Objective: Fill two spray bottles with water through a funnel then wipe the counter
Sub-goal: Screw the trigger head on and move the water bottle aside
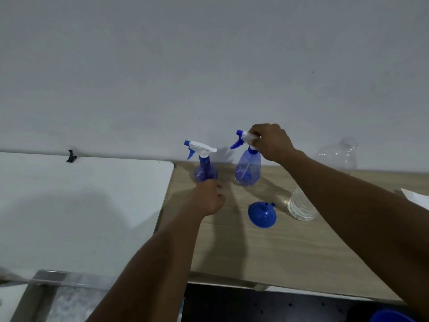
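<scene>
Two translucent blue spray bottles with white-and-blue trigger heads stand by the wall on the wooden counter (290,247). My right hand (270,141) grips the trigger head of the right spray bottle (248,169). My left hand (209,196) is loosely curled just in front of the left spray bottle (205,169), close to its base; whether it touches is unclear. A blue funnel (261,213) lies mouth-down on the counter in front of the right bottle. A clear water bottle (301,205) stands to its right, partly hidden by my right forearm.
A white tabletop (81,205) adjoins the counter on the left, with a small black clip (71,156) at the wall. An empty clear plastic bottle (339,154) stands at the back right. White paper (415,197) lies at the right edge. A metal frame (41,289) sits lower left.
</scene>
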The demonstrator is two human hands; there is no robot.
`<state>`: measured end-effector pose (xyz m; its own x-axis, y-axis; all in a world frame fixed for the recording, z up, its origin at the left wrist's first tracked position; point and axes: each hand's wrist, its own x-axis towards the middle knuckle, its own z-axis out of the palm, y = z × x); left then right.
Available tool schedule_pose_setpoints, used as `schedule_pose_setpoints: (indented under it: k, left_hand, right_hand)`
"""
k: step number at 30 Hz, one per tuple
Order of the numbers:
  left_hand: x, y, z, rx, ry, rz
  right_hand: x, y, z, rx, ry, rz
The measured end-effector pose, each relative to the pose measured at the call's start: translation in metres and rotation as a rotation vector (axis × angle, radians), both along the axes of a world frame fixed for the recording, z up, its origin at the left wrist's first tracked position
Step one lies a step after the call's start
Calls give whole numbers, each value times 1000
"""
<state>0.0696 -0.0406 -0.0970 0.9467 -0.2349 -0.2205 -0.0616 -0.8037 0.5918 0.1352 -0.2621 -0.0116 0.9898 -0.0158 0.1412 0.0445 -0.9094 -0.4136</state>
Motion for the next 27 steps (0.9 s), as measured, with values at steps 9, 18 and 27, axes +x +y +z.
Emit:
schedule_pose_setpoints:
  k: [9,18,27]
  left_hand:
    - [-6,-21,-7,-24,43,-26]
    - [-22,-46,-11,-72,75,-46]
    - [-53,-54,-27,8,42,-43]
  right_hand:
    - [4,-10,-17,-7,68,36]
    - [-88,-10,-23,255,-291,-49]
    - [-174,-42,-86,219,22,17]
